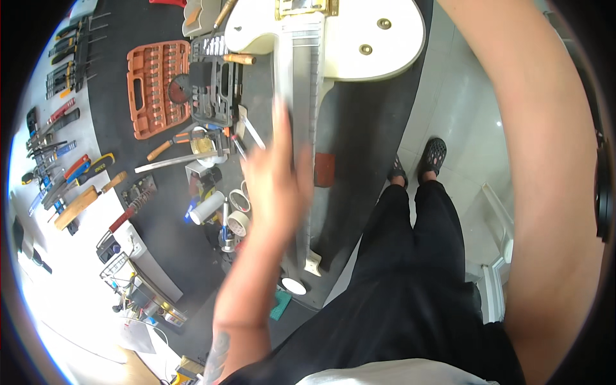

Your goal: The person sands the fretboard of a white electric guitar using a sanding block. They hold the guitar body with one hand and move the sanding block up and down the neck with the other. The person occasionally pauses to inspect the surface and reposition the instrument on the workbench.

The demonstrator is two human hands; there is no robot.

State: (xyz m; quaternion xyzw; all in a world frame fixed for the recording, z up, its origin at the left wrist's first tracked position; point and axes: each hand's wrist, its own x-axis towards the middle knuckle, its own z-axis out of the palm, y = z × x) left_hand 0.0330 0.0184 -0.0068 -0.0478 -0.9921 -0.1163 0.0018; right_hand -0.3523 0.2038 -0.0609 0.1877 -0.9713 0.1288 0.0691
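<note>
A white electric guitar (378,25) with gold hardware lies on the dark bench, its body at the far edge and its neck running toward me. Along the fretboard stretches a long grey surface (303,96); whether a separate bar lies on it I cannot tell. Over the left side of the neck is my left hand (276,186), blurred by motion. Its index finger points up the neck and its thumb is held apart, with nothing visible in the hand. My right forearm (552,160) reaches up past the top edge, so that hand is out of sight.
Left of the neck lie an orange socket case (157,90), a wooden-handled file (170,146), tape rolls (239,224) and a white cylinder (208,207). A reddish block (325,170) sits beside the neck. Pliers and screwdrivers (61,58) line the far left. Tiled floor (449,96) shows right.
</note>
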